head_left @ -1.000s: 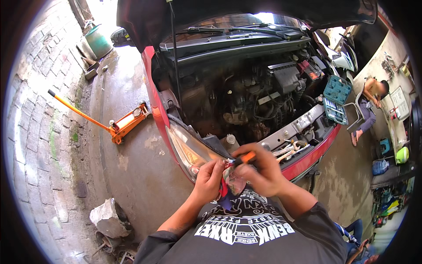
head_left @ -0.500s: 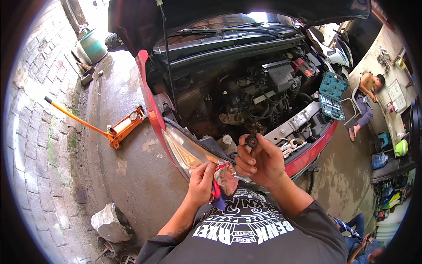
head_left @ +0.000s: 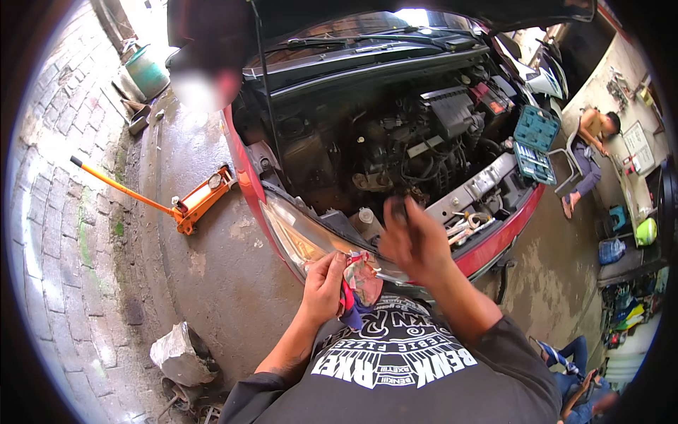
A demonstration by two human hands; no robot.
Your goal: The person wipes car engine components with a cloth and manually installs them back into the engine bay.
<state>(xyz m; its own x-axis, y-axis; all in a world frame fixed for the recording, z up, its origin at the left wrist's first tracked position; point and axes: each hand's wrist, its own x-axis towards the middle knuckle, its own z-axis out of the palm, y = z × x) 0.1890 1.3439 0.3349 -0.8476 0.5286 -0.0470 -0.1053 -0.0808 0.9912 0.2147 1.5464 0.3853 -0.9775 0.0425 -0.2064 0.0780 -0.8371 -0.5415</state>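
Observation:
My left hand [head_left: 323, 288] grips a crumpled rag [head_left: 364, 280] of pink, red and blue cloth in front of my chest. To its right, my right hand [head_left: 422, 244] is raised over the front edge of a red car's open engine bay, smeared by motion. A small black round part [head_left: 397, 210] shows as a dark blur at its fingertips. Beyond both hands lies the engine [head_left: 395, 145], with a white-capped reservoir [head_left: 365, 217] near the headlight [head_left: 289, 233]. Several wrenches [head_left: 467, 227] rest on the front panel beside my right hand.
An open teal socket case [head_left: 534, 145] sits on the car's front right corner. A thin prop rod [head_left: 265, 78] stands under the raised hood. An orange floor jack [head_left: 201, 201] is on the left. One person [head_left: 587, 152] sits at the right; another [head_left: 583, 389] is at lower right.
My right hand has shifted slightly up and become blurred, with the black part still at its fingertips. The left hand and rag have barely moved.

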